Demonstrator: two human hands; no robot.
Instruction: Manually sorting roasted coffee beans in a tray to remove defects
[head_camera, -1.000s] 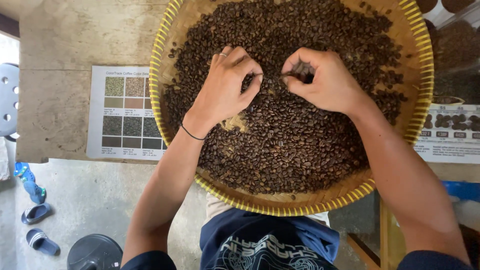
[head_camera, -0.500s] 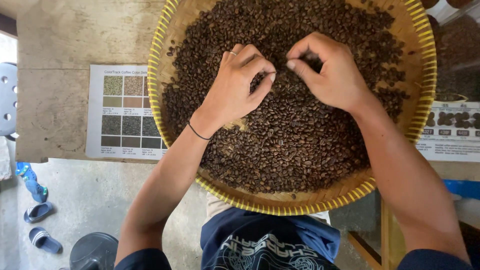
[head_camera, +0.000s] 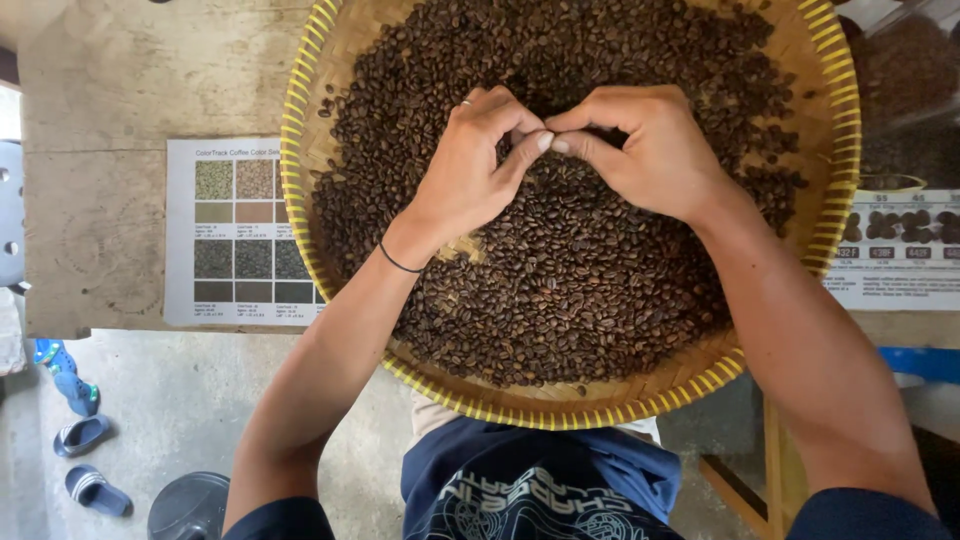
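Observation:
A round woven tray with a yellow rim (head_camera: 300, 215) lies on a wooden table (head_camera: 100, 150), filled with dark roasted coffee beans (head_camera: 580, 270). Both my hands hover over the middle of the bean pile. My left hand (head_camera: 475, 160), with a ring and a thin black wristband, has its thumb and fingers pinched together. My right hand (head_camera: 650, 150) is curled into a loose fist, with beans hidden in its palm. The two thumb tips touch each other just above the beans.
A printed colour chart of bean samples (head_camera: 235, 230) lies left of the tray, partly under its rim. Another chart sheet (head_camera: 900, 250) and clear containers of beans (head_camera: 905, 80) sit at the right. On the floor below are sandals (head_camera: 80, 435) and a black round stool (head_camera: 190, 508).
My hands have drawn together until the thumb tips meet. The right hand, open enough earlier to show beans in its curl, has closed tighter. The view shifted slightly.

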